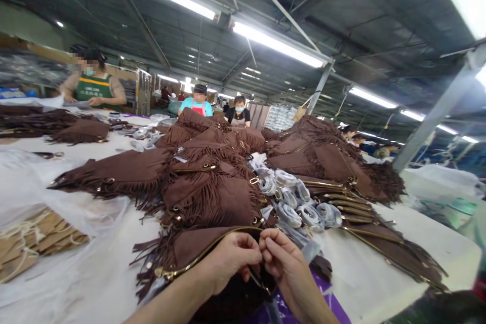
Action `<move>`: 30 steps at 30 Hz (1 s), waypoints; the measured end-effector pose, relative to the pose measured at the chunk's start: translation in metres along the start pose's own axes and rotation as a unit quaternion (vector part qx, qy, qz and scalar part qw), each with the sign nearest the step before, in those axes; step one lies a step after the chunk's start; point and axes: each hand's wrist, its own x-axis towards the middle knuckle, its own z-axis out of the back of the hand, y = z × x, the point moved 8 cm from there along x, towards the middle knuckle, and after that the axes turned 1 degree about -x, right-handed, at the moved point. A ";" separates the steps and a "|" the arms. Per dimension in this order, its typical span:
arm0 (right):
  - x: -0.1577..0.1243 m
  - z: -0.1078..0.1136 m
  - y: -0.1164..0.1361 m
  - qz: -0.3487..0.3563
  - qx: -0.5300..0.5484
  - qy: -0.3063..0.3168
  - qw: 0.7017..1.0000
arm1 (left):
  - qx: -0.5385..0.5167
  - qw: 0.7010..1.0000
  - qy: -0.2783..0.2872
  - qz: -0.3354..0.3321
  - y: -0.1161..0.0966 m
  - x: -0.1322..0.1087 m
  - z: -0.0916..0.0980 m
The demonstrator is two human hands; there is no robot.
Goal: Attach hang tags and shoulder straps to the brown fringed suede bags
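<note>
A brown fringed bag [197, 249] lies in front of me with its gold zipper open and a dark interior showing. My left hand [237, 255] is over the opening, thumb and fingers pinched together. Close against it, my right hand [281, 255] pinches too, near the zipper's far right end. Whatever is between the fingertips is too small or hidden to name. A thin dark piece with a metallic glint [260, 281] hangs below the hands. Purple material [330, 298] shows beneath the bag.
More brown fringed bags [212, 192] are heaped ahead, with others [364, 228] stacked at right. Wrapped coiled straps [288, 212] lie between them. Brown paper tags with white strings [41, 238] rest on clear plastic at left. Several people work behind, one in a green apron [94, 92].
</note>
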 end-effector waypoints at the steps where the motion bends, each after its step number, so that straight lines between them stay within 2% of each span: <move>1: 0.001 -0.002 0.000 0.003 0.000 0.003 1.000 | 0.014 1.000 -0.007 -0.008 0.002 0.001 0.000; 6: 0.003 -0.005 -0.001 0.019 0.010 -0.019 1.000 | 0.092 0.996 0.001 -0.004 0.019 0.005 -0.004; 11: 0.003 -0.008 0.000 0.024 0.029 -0.005 0.999 | 0.096 0.995 -0.038 0.016 0.028 0.006 0.000; 15: -0.001 0.009 -0.004 -0.007 0.110 -0.013 0.994 | 0.059 0.998 -0.009 0.010 0.023 0.003 -0.003; 17: -0.006 0.021 -0.007 -0.009 0.110 -0.024 0.994 | 0.049 0.999 0.009 0.009 0.020 0.001 -0.006; 21: -0.014 0.031 -0.012 0.019 0.002 -0.011 1.000 | 0.050 0.999 0.008 0.014 0.018 -0.002 -0.007; 23: -0.016 0.032 -0.012 0.037 -0.061 -0.023 0.997 | 0.066 0.998 0.002 0.015 0.019 -0.002 -0.009; 26: -0.016 0.029 -0.008 0.048 -0.141 -0.046 0.988 | 0.095 0.995 0.002 0.016 0.021 -0.002 -0.013; 30: -0.015 0.019 0.003 0.076 -0.217 -0.029 0.973 | 0.117 0.993 0.013 0.019 0.023 -0.003 -0.017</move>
